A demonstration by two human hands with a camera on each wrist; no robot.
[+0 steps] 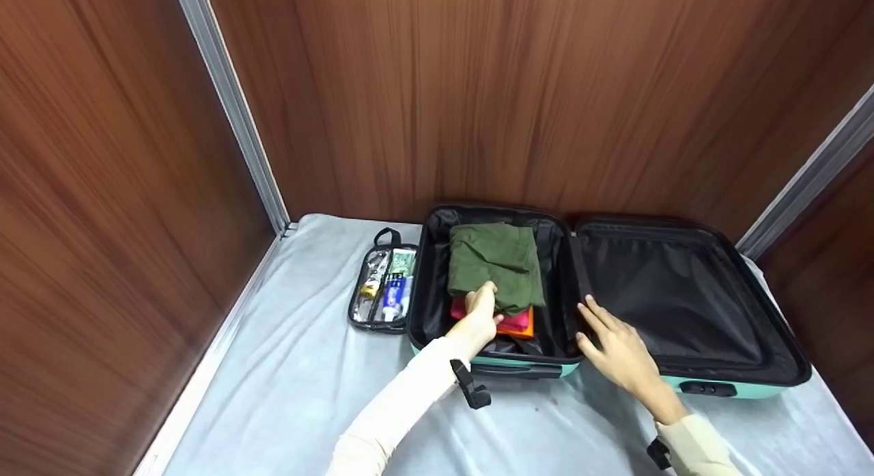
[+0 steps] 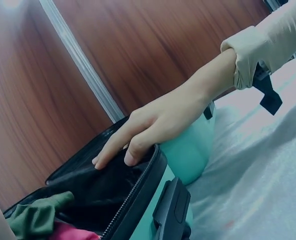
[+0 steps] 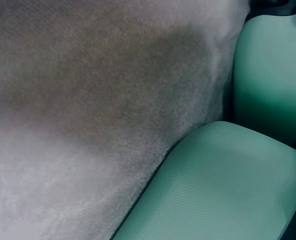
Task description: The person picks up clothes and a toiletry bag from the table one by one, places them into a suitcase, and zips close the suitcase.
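Observation:
My left hand (image 1: 480, 315) is at the front edge of a folded dark green garment (image 1: 498, 257), gripping it with bent fingers. Some of those fingers are hidden. Red-pink cloth (image 1: 512, 321) and an orange piece (image 1: 527, 331) show under the garment. The stack lies in the left half of an open mint-green suitcase (image 1: 570, 370) with black lining. My right hand (image 1: 620, 353) rests with spread, extended fingers at the suitcase's middle edge, between the two halves. In the left wrist view, its fingertips (image 2: 129, 159) reach over the zippered black rim (image 2: 148, 180).
Left of the suitcase lies a clear toiletry pouch (image 1: 354, 305) with black trim, holding tubes. The suitcase's right half (image 1: 672, 298) lies open, dark inside. A pale cloth (image 1: 287, 394) covers the surface. Brown wood-grain panels (image 1: 423, 100) stand behind and at both sides.

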